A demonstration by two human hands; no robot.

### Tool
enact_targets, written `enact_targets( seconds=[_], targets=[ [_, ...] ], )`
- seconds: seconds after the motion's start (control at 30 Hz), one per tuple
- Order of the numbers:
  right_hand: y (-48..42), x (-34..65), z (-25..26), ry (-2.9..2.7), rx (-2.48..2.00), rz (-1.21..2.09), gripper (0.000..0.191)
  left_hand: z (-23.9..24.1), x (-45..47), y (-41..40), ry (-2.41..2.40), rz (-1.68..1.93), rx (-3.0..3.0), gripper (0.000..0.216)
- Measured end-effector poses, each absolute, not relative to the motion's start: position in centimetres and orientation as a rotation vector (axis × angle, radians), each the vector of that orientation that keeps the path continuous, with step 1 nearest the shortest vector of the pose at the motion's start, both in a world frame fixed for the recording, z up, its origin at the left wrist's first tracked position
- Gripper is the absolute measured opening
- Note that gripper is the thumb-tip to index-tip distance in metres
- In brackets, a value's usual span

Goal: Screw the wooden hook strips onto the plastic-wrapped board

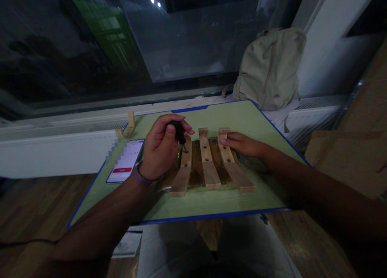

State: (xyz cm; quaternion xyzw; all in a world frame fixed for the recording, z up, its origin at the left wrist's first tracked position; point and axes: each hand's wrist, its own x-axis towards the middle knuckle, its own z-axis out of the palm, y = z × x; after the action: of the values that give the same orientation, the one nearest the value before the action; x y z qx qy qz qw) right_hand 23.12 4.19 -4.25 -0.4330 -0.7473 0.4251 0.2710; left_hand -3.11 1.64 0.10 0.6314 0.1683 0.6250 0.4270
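Note:
My left hand [159, 149] is closed around a black-handled screwdriver [178, 132]. The screwdriver's metal shaft points down at the upper hole of the left wooden hook piece [182, 177]. Beside that piece lies a middle wooden hook piece [208, 165], showing two dark holes. My right hand [244, 144] grips the upper end of the right wooden hook piece [238, 175], which also has two dark holes. All three bent pieces lie across a shiny brown slab [196, 179] that looks wrapped in clear plastic; part of it is under my left hand.
A blue-edged green table [169, 209] bears all this. Left of my wrist lies a phone [125, 165] with its screen lit. Another bent wooden piece [130, 126] stands at the far left edge. A beige backpack [270, 68] leans by the window, with cardboard [347, 153] at the right.

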Motion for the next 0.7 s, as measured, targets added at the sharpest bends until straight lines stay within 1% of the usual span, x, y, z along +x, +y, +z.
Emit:
enact_targets(
  seconds=[0.17,0.37,0.53,0.7],
  targets=[
    [4.2,23.0,-4.4,-1.997,-1.145,1.144,0.037,-0.5,-3.6,3.0,0.476,1.664,1.591,0.023],
    [4.1,23.1,-4.3,-2.018,-1.180,1.135,0.034,-0.9,-4.3,2.7,0.448,1.582,1.840,0.026],
    [4.1,23.0,-4.2,-2.021,-1.164,1.141,0.036,-0.7,-4.0,2.1,0.473,1.665,1.987,0.036],
    [4.2,23.1,-4.4,-2.012,-1.147,1.146,0.035,-0.6,-4.0,2.5,0.440,1.822,2.107,0.027]
  ],
)
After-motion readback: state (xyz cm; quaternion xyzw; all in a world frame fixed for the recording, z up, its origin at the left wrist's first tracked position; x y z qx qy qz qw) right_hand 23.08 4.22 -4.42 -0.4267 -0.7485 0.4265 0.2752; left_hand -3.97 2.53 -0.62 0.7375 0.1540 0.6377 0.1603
